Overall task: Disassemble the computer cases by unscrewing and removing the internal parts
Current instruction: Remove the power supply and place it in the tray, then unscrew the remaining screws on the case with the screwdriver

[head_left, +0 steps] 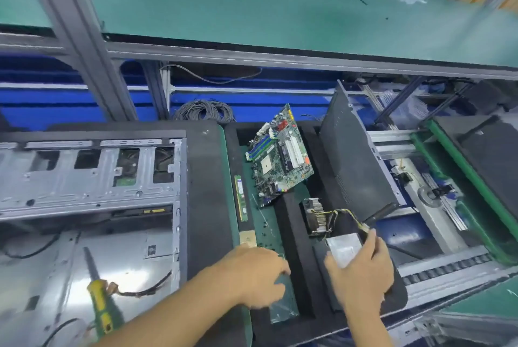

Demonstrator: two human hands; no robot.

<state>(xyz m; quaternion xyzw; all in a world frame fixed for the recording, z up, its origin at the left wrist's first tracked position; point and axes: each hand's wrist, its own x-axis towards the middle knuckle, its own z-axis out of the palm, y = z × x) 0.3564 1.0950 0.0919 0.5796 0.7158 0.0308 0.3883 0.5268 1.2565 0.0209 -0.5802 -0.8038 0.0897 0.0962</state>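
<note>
Head cam: right hand (361, 265) is wrapped round a silver boxy part (343, 247) trailing wires, over the tray's (291, 240) near-right foam slot. Left hand (258, 274) sits palm-down on the tray, fingers bent; can't tell if it's holding anything. The open computer case (92, 178) is left of the 2 hands, left one closer. The screwdriver (98, 290) lies inside it, handle near, shaft pointing far.

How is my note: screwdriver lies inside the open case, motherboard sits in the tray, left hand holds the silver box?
One slip, by the head view: the right hand holds the silver box; the left hand rests on the green mat. The screwdriver does lie inside the open case, and the motherboard sits in the tray.
</note>
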